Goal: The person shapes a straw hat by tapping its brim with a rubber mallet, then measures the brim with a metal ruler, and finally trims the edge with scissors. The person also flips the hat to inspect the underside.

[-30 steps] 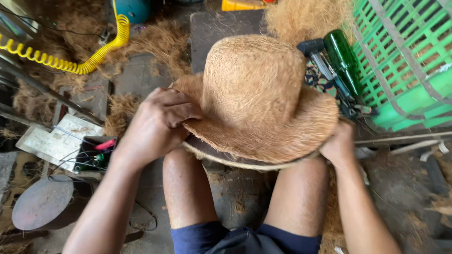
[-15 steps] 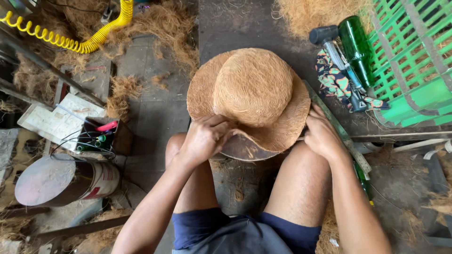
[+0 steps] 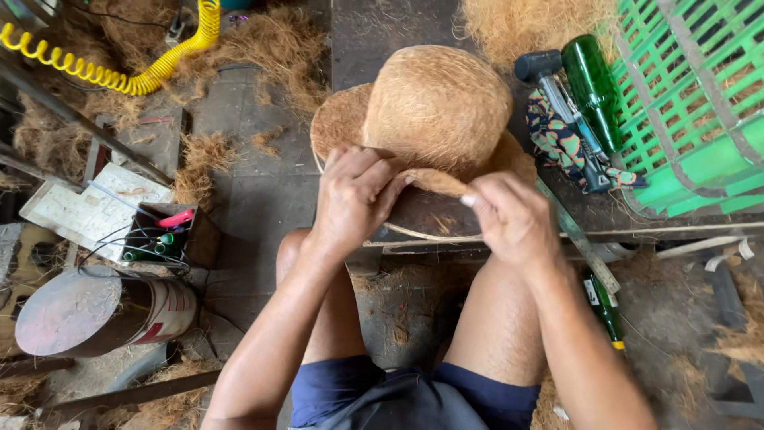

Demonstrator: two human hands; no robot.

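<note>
**Both hands pinch the brim of a coir hat**

Head view: the coconut-fibre hat (image 3: 434, 111) sits on a dark tabletop (image 3: 434, 216) above the knees. Left hand (image 3: 354, 199) and right hand (image 3: 513, 219) are closed on its near brim edge, steadying it close for fingertip work.

Fibre-strewn workshop: hammer (image 3: 549, 80), air hose (image 3: 119, 76)

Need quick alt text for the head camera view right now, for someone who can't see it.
Seen from above, a seated person's left hand and right hand pinch the near brim of a coconut-fibre hat on a dark workbench. A green bottle and green crate sit to the right.
</note>
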